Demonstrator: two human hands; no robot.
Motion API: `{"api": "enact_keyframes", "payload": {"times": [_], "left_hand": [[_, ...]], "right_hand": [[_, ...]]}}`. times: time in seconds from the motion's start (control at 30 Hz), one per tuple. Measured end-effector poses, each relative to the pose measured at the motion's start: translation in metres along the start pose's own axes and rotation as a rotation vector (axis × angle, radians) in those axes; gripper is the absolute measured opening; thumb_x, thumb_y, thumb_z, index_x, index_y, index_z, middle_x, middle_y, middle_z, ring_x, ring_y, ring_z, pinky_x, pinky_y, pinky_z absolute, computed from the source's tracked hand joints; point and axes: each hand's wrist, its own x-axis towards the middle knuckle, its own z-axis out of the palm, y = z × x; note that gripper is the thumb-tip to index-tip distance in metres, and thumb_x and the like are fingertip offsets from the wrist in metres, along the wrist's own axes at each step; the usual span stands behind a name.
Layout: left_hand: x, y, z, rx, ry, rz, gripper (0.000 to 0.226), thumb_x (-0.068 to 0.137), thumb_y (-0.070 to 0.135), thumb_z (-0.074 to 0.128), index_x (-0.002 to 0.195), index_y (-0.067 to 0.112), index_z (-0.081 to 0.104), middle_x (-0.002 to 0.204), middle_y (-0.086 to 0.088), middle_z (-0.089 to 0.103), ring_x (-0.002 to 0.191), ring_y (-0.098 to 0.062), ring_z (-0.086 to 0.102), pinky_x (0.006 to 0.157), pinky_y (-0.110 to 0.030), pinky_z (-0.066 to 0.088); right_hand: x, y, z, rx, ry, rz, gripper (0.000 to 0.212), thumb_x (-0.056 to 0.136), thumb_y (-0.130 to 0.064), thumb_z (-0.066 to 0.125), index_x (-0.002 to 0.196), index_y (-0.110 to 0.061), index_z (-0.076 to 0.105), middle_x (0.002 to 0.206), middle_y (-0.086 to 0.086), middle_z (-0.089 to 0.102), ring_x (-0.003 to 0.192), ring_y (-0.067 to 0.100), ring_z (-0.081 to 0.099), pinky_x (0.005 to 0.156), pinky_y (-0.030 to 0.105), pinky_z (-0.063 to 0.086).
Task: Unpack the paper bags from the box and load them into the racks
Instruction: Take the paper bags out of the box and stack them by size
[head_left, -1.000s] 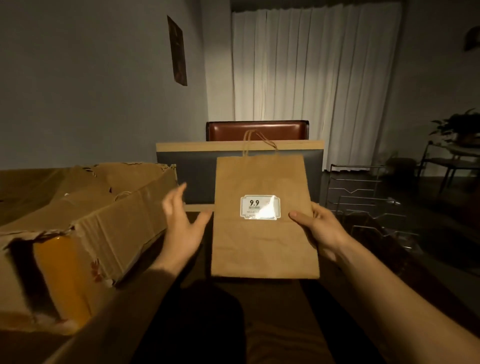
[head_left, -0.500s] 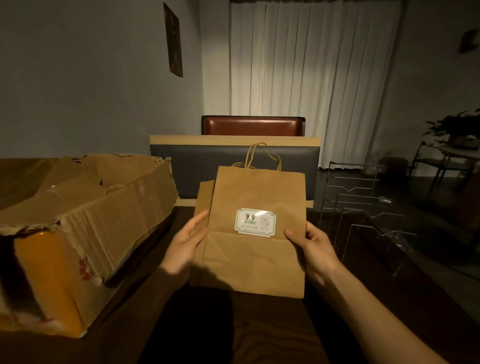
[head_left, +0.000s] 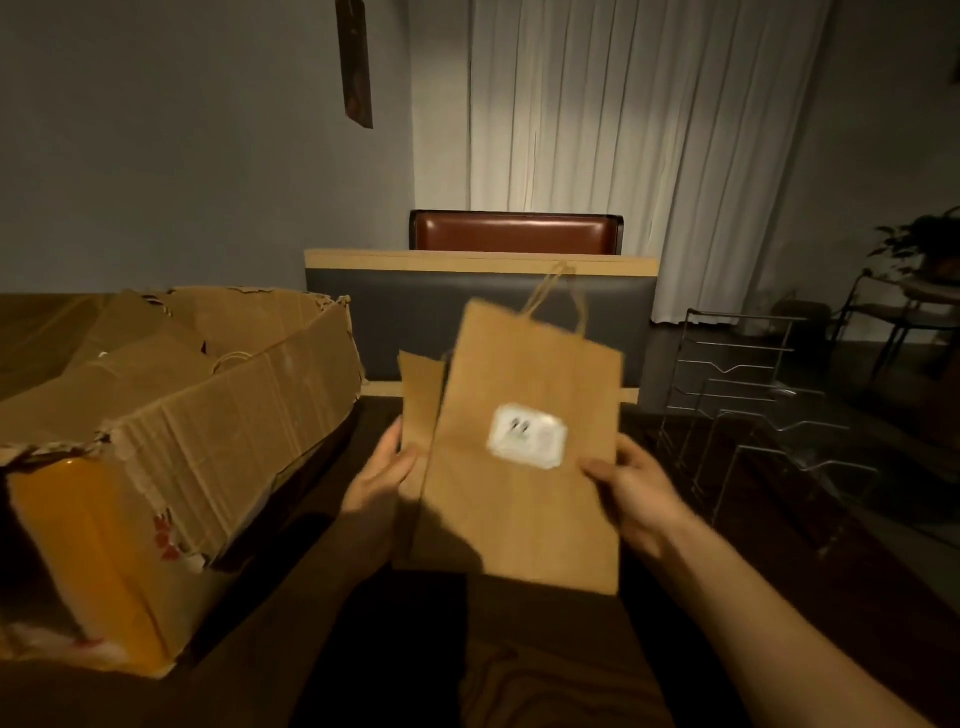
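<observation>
the right hand (head_left: 636, 480) pinches the right edge of the front paper bag (head_left: 530, 467), thumb on its face and the other fingers hidden behind it. the left hand (head_left: 376, 480) holds the left edge of a second bag (head_left: 415, 395) that peeks out from behind the first; its thumb lies on the paper, and how far the fingers curl behind cannot be told. both bags are held up in the middle of the view, flat and nearly upright, the front one tipped a little to the right, long axis running bottom to top with the twisted handles (head_left: 558, 296) at the far, upper end.

the wire racks (head_left: 753, 415) stand to the right and a little farther off, apart from the bags, so the right hand is the nearer one and the move would likely be a sideways carry to the right. the torn cardboard box (head_left: 208, 415) sits on the left, more bags inside.

the front bag is plain brown kraft, creased across the middle, with a white label (head_left: 527, 436) too blurred to read.
</observation>
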Motion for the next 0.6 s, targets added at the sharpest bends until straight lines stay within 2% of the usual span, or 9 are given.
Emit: {"api": "enact_keyframes", "payload": {"times": [0.07,0.13,0.2,0.27,0.37,0.43,0.5,0.57,0.6], "left_hand": [[-0.002,-0.006,0.015,0.122,0.103,-0.106,0.028,0.1,0.019,0.054,0.122,0.036,0.053,0.104,0.006,0.07,0.096,-0.009,0.067,0.082,-0.027,0.052],[0.001,-0.01,0.014,0.195,0.02,-0.177,0.029,0.096,0.01,0.059,0.114,0.032,0.057,0.115,-0.005,0.071,0.109,-0.018,0.066,0.099,-0.042,0.05],[0.01,-0.008,-0.002,0.221,-0.031,-0.206,0.044,0.092,0.003,0.063,0.129,0.026,0.055,0.122,-0.007,0.07,0.111,-0.026,0.067,0.101,-0.053,0.049],[0.02,-0.002,-0.014,0.25,-0.041,-0.216,0.056,0.089,0.002,0.067,0.138,0.021,0.048,0.123,-0.008,0.069,0.109,-0.027,0.069,0.096,-0.05,0.054],[0.041,-0.001,-0.021,0.317,0.007,-0.17,0.063,0.085,0.0,0.071,0.14,0.016,0.044,0.126,-0.009,0.066,0.104,-0.021,0.069,0.085,-0.033,0.057],[0.063,-0.004,-0.027,0.477,0.078,-0.149,0.084,0.082,0.007,0.078,0.151,0.016,0.031,0.135,-0.007,0.057,0.114,-0.021,0.062,0.098,-0.035,0.05],[0.087,-0.007,-0.03,0.806,0.097,-0.168,0.099,0.08,0.02,0.082,0.157,0.022,0.021,0.152,-0.007,0.038,0.133,-0.024,0.046,0.115,-0.037,0.035],[0.101,-0.011,-0.028,1.084,0.016,-0.184,0.088,0.082,0.027,0.08,0.155,0.026,0.031,0.162,-0.003,0.017,0.145,-0.024,0.03,0.118,-0.033,0.024],[0.107,-0.014,-0.028,1.15,-0.036,-0.194,0.082,0.082,0.031,0.08,0.152,0.028,0.037,0.164,-0.002,0.011,0.147,-0.024,0.024,0.118,-0.034,0.022]], "right_hand": [[0.005,0.018,0.014,-0.202,-0.016,0.06,0.043,0.093,-0.006,0.063,0.133,-0.018,0.054,0.112,0.008,0.071,0.1,0.027,0.07,0.09,0.05,0.057],[0.008,0.026,0.015,-0.256,-0.039,0.161,0.053,0.093,-0.007,0.064,0.14,-0.021,0.045,0.119,0.01,0.067,0.099,0.027,0.07,0.084,0.046,0.059],[0.011,0.026,0.009,-0.221,-0.026,0.233,0.074,0.091,-0.006,0.066,0.151,-0.031,0.032,0.138,0.015,0.054,0.1,0.029,0.067,0.074,0.042,0.059],[0.018,0.024,0.009,-0.188,-0.006,0.253,0.079,0.091,-0.003,0.064,0.154,-0.033,0.027,0.146,0.016,0.045,0.098,0.028,0.063,0.069,0.04,0.056],[0.041,0.023,0.03,-0.215,0.098,0.123,0.072,0.09,0.001,0.063,0.148,-0.032,0.035,0.129,0.013,0.057,0.1,0.029,0.065,0.078,0.047,0.06],[0.065,0.021,0.049,-0.325,0.198,-0.001,0.06,0.09,0.0,0.063,0.14,-0.029,0.044,0.112,0.003,0.061,0.099,0.023,0.064,0.082,0.042,0.059],[0.092,0.018,0.064,-0.464,0.281,-0.067,0.04,0.093,-0.004,0.06,0.124,-0.029,0.055,0.112,-0.003,0.058,0.104,0.021,0.061,0.088,0.039,0.056],[0.121,0.019,0.072,-0.618,0.317,-0.092,0.025,0.096,-0.007,0.057,0.109,-0.028,0.06,0.118,0.001,0.061,0.112,0.022,0.06,0.098,0.039,0.052],[0.132,0.02,0.072,-0.69,0.325,-0.091,0.021,0.096,-0.009,0.057,0.106,-0.027,0.061,0.119,0.002,0.063,0.114,0.022,0.06,0.101,0.038,0.05]]}}
